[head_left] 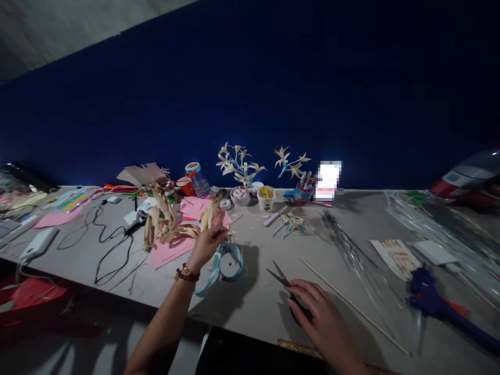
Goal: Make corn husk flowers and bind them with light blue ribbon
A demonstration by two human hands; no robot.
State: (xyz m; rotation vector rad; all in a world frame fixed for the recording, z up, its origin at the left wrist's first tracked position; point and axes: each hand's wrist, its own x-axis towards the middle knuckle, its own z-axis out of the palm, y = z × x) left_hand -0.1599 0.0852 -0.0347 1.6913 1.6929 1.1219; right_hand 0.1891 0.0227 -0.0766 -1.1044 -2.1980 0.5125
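My left hand, with a beaded bracelet at the wrist, is held above a roll of light blue ribbon. Its fingers are pinched together; whatever they hold is too small to make out. Just behind that hand lie dried corn husks on pink paper sheets. My right hand is closed around the dark handles of a pair of scissors, whose blades are parted and point away to the left. A thin wooden stick lies beside the right hand.
Husk flowers stand in a white cup along the blue wall, near a yellow-lined tub and a blue pen holder. Thin wires, a blue glue gun and plastic wrap lie right. Black cables trail left.
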